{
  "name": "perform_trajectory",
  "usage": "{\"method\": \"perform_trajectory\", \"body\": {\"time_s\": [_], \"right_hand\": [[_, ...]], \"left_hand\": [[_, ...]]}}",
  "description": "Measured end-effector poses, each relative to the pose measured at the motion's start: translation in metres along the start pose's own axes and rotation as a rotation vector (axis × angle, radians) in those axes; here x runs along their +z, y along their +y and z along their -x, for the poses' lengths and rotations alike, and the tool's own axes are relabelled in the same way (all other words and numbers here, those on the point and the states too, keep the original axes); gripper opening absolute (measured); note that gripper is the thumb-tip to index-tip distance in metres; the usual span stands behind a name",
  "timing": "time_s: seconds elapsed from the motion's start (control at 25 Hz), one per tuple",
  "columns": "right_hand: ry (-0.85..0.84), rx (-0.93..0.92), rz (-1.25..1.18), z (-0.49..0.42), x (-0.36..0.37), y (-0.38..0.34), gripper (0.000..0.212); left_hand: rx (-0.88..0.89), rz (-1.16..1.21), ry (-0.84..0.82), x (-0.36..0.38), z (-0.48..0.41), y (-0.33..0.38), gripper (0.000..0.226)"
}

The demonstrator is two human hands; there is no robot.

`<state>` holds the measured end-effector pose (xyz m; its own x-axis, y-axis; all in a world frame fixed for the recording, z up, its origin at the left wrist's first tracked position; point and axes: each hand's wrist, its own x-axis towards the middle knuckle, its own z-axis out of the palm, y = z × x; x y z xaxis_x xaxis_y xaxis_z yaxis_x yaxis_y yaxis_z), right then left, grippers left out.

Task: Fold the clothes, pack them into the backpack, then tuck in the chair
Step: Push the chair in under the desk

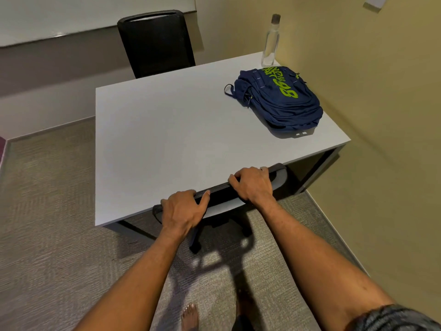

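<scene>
Both hands grip the top edge of the office chair (222,194) backrest at the near edge of the bench (167,139), the left hand (182,212) toward its left end and the right hand (253,185) toward its right, the seat already mostly under the top. The zipped blue backpack (279,99) lies near the far right corner, beside a clear bottle (270,41). On casters the chair should roll easily, and the stiff backrest rim gives a firm hold for pushing squarely.

Both hands grip the top edge of the black chair (222,189) backrest at the white table's (167,130) near edge: left hand (182,210), right hand (253,183). A navy backpack (279,99) lies beside a clear bottle (270,41).
</scene>
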<state>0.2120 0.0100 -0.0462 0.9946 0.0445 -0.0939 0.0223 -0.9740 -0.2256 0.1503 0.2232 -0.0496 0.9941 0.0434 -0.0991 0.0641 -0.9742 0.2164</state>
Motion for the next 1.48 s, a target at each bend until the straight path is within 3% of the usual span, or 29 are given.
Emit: {"method": "perform_trajectory", "body": {"time_s": [0.36, 1.12, 1.28, 1.48], "right_hand": [[-0.016, -0.001, 0.063, -0.008, 0.005, -0.008, 0.059], [-0.054, -0.037, 0.088, -0.007, 0.006, -0.008, 0.058], [-0.130, -0.050, 0.138, -0.011, 0.004, -0.010, 0.055], [-0.247, -0.044, 0.044, -0.035, -0.001, -0.029, 0.038]], "left_hand": [[-0.004, -0.032, -0.051, -0.001, -0.009, -0.009, 0.072], [-0.069, -0.067, -0.128, 0.002, -0.014, -0.010, 0.085], [-0.102, -0.082, -0.190, 0.000, -0.015, -0.010, 0.082], [-0.148, 0.077, -0.334, -0.006, -0.044, -0.015, 0.068]]}}
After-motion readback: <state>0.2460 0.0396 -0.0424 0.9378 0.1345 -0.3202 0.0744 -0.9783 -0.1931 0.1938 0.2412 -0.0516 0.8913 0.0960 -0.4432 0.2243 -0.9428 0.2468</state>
